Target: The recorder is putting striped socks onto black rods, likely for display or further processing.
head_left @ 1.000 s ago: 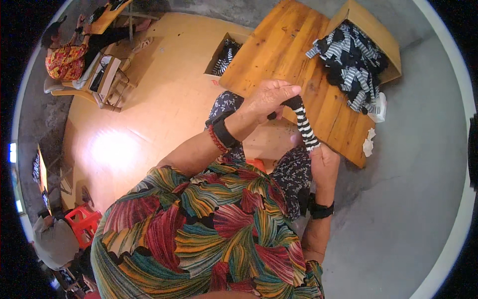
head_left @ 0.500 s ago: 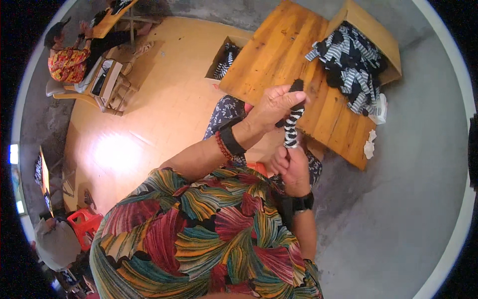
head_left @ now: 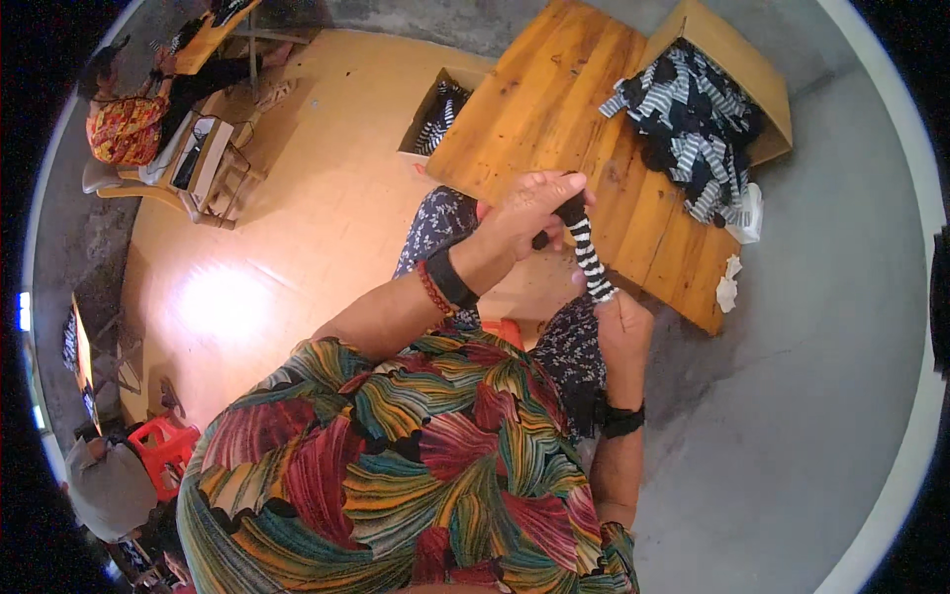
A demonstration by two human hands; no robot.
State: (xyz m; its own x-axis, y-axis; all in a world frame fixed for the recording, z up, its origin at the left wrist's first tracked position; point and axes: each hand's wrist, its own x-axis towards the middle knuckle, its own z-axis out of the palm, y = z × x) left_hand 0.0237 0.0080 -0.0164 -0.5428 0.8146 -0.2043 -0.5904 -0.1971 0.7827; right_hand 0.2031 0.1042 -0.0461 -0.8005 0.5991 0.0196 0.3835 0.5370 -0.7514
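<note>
A narrow black-and-white striped knitted piece (head_left: 591, 259) is stretched between my two hands above the near edge of the wooden table. Whether it is a sock or a glove I cannot tell. My left hand (head_left: 534, 210) grips its solid black upper end, thumb on top. Below those fingers another black bit pokes out. My right hand (head_left: 623, 322) pinches the whitish lower end, its fingers closed and partly hidden from view. The piece slants down to the right, drawn fairly straight.
A wooden table (head_left: 534, 99) stands ahead. On it a tipped cardboard box (head_left: 767, 89) spills striped and black knitwear (head_left: 693, 129). Another box (head_left: 421, 124) with striped pieces sits left. Crumpled white paper (head_left: 728, 285) lies at the right edge. Far left, a person (head_left: 124, 129) sits working.
My right hand has moved right and slightly down, turning its back upward. The striped piece went from twisted and upright to straighter and slanted. My left hand shifted slightly left.
</note>
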